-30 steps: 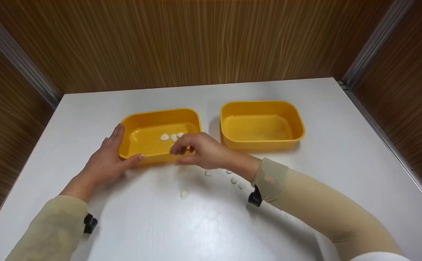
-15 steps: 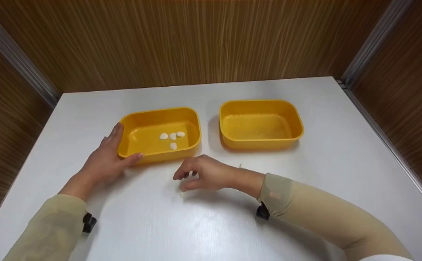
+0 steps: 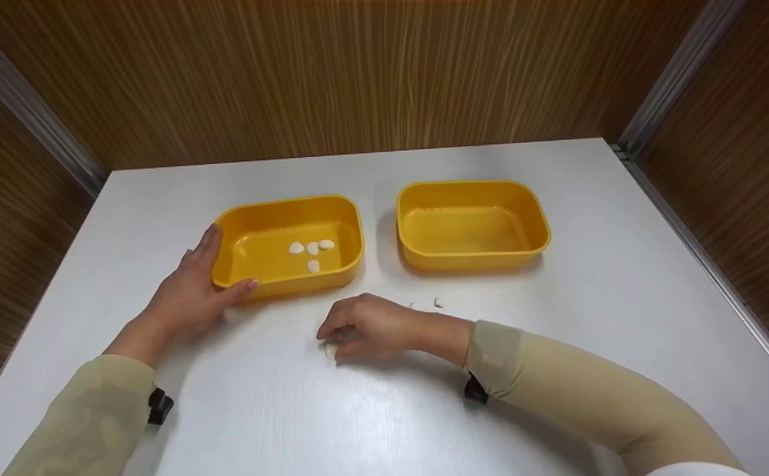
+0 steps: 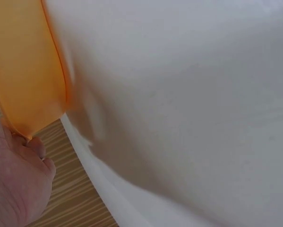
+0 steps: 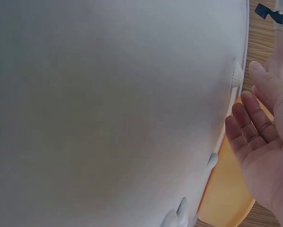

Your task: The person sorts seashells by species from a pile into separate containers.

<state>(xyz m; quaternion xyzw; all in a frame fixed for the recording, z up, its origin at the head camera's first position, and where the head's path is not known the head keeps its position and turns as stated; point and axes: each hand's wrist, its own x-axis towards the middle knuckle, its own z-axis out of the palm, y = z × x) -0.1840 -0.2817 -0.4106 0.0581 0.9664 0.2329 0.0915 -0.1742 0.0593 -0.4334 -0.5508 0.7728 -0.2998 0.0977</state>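
Observation:
My left hand holds the left end of a yellow box, thumb on the near wall and fingers along the short side. Several small white shell-like pieces lie on that box's floor. In front of it, my right hand is low over the white table, thumb and fingers apart and bent around a single white piece. The right wrist view shows this ribbed piece just beyond the tips of the thumb and fingers.
A second yellow box stands to the right, with no pieces visible inside. Behind the right wrist lies another small white piece, and more pieces show in the right wrist view. Wood-grain panels enclose the table's back and sides.
My right hand has moved from over the left box's near rim down to the table beside the single white piece. My left hand stays on the box.

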